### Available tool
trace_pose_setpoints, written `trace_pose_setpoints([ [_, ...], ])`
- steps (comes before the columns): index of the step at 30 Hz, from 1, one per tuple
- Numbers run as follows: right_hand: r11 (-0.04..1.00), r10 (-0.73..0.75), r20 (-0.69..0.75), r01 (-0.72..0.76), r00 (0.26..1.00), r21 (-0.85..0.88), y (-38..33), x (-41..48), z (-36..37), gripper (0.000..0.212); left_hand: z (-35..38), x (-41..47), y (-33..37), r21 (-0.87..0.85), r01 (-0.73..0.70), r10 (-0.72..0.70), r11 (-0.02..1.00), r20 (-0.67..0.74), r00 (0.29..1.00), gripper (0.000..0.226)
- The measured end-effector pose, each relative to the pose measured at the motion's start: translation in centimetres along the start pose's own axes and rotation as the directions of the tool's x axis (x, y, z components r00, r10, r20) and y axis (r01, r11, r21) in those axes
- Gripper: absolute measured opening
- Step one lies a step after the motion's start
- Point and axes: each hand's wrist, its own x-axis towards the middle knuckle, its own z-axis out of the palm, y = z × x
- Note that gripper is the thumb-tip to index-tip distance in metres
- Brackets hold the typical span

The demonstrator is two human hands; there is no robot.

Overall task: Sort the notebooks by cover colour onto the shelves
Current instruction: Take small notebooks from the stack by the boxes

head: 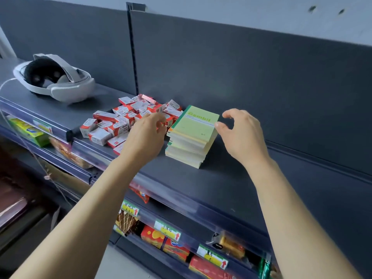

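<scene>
- Shelf [221, 188]: dark grey top tier with a back panel. It bears one notebook stack, and bare surface runs to the right of it. No second colour group is in view, so the sorting looks barely begun or only one pile along.
- Lower tiers [112, 198]: packed with snack packs [175, 246]. No notebooks show there.
- Headset [54, 79]: white, lying far left on the top tier, well apart from the stack. It takes up room but is not in the way.
- Boxes [120, 121]: a loose heap of small red-and-white cartons touching the stack's left side. They are the nearest obstruction and leave no space on the left for another pile.
- Stack [191, 143]: notebooks lying flat mid-shelf, slightly fanned. The top cover [198, 122] is pale green; the edges below show green and yellow, with a trace of orange. It probably still needs splitting by colour.
- Left hand [147, 133]: at the stack's left edge, over the boxes. Its fingers are curled and the tips hidden, so whether it grips anything cannot be told.
- Right hand [243, 133]: fingers loosely arched and spread, holding nothing. The thumb [219, 124] is at the top cover's right corner; contact is unclear.
- Price tags [211, 256]: on the lower rails.
</scene>
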Motion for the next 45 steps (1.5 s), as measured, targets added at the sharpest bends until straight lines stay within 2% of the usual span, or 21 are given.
trace_pose_setpoints([
  [5, 0.998, 0.057, 0.023, -0.056, 0.998, -0.041, 0.5, 1.8, 1.3, 0.035, 2.3, 3.2, -0.6, -0.013, 0.077, -0.075, 0.997, 0.109, 0.991, 0.024],
  [12, 0.981, 0.191, 0.024, -0.190, 0.981, -0.048, 0.3, 3.2, 3.2, 0.031, 4.2, 6.7, -0.6, -0.041, 0.175, -0.154, 0.984, 0.315, 0.937, 0.049],
  [18, 0.955, 0.297, 0.021, -0.297, 0.955, -0.022, 0.6, 3.7, 4.7, 0.036, 4.0, 8.8, -1.2, -0.071, 0.225, -0.175, 0.972, 0.424, 0.889, 0.035],
  [27, 0.943, 0.334, 0.043, -0.332, 0.942, -0.037, 0.2, 4.1, 5.4, 0.041, 3.0, 10.1, -2.5, -0.125, 0.212, -0.149, 0.969, 0.385, 0.911, 0.022],
  [31, 0.940, 0.343, 0.054, -0.342, 0.938, -0.022, -0.1, 4.2, 5.5, 0.038, 1.9, 10.4, -2.8, -0.173, 0.252, -0.181, 0.952, 0.343, 0.922, 0.017],
  [37, 0.929, 0.369, 0.148, -0.369, 0.918, -0.028, -1.0, 4.3, 6.4, 0.031, 0.6, 10.8, -3.9, -0.286, 0.311, -0.216, 0.906, 0.318, 0.923, 0.016],
  [42, 0.918, 0.385, 0.184, -0.396, 0.905, 0.025, -1.1, 4.6, 6.8, 0.030, 0.2, 10.9, -4.3, -0.316, 0.335, -0.239, 0.888, 0.304, 0.922, 0.024],
  [45, 0.912, 0.379, 0.255, -0.406, 0.889, 0.057, -1.0, 4.7, 7.0, 0.025, 0.1, 11.1, -4.1, -0.333, 0.336, -0.242, 0.881, 0.292, 0.925, 0.027],
])
